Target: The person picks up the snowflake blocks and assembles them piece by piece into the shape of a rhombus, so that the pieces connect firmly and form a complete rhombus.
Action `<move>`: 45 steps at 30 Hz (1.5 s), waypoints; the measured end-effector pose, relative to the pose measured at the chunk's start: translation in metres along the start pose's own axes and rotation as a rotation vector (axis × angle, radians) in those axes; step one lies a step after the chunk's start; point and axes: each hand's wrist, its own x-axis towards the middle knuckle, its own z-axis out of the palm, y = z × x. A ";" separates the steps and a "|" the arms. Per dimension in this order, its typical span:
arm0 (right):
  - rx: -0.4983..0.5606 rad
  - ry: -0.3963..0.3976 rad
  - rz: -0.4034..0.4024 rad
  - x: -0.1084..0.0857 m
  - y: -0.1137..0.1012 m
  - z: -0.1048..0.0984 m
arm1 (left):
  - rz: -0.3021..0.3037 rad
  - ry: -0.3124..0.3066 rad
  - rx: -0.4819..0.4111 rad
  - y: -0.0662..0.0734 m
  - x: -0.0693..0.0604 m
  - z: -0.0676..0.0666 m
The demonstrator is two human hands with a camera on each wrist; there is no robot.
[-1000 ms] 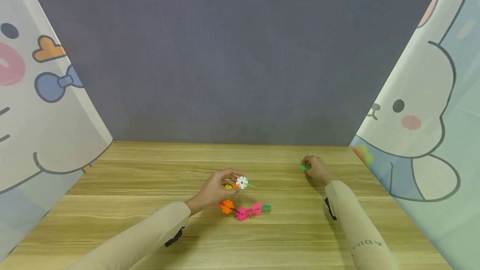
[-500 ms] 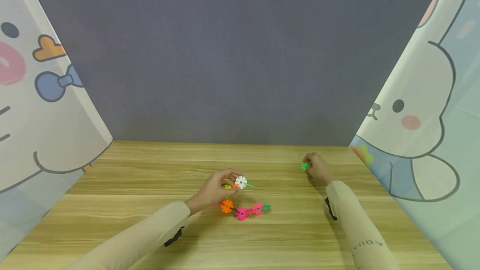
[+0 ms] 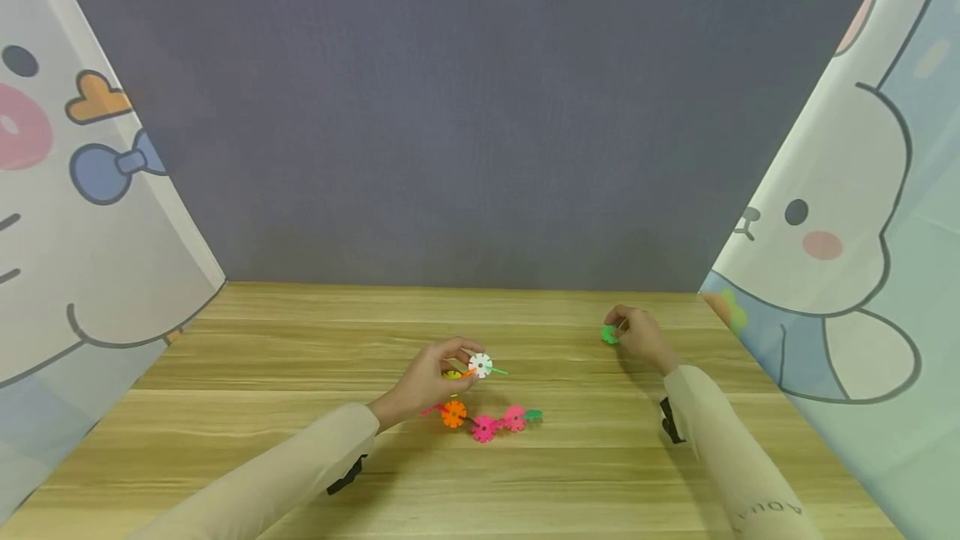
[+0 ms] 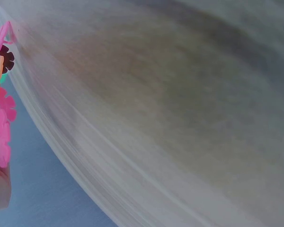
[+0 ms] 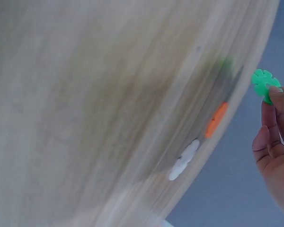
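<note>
My left hand [image 3: 431, 375] pinches a chain of notched plastic snowflake discs near its white disc [image 3: 480, 365]. A light green disc [image 3: 499, 371] shows edge-on beyond the white one, and a yellow disc [image 3: 452, 375] is partly covered by the fingers. The chain curves down through an orange disc [image 3: 453, 414] and pink discs [image 3: 483, 428] to a dark green disc [image 3: 532, 414]. In the left wrist view, a dark disc [image 4: 8, 59] also belongs to it. At the right, my right hand [image 3: 637, 335] pinches a single green snowflake disc [image 5: 265, 84] between thumb and fingers.
The right wrist view shows a loose white disc [image 5: 183, 160] and an orange disc [image 5: 217, 119] lying on the wooden table [image 3: 300, 315]. A dark grey panel [image 3: 465, 115] rises behind the table, with cartoon-printed panels [image 3: 847, 182] at both sides.
The green disc in my right hand has turned from edge-on to show its face. My right forearm has swung slightly rightward. My left hand has barely shifted left with the chain.
</note>
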 end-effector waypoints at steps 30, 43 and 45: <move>0.465 -0.148 -0.011 -0.038 -0.087 0.028 | 0.025 0.016 -0.001 0.001 -0.001 -0.001; 0.603 -0.189 -0.002 -0.043 -0.125 0.051 | 0.012 0.024 0.002 0.003 -0.001 0.000; 0.620 -0.191 0.010 -0.043 -0.129 0.052 | 0.006 0.025 0.006 0.004 -0.001 0.000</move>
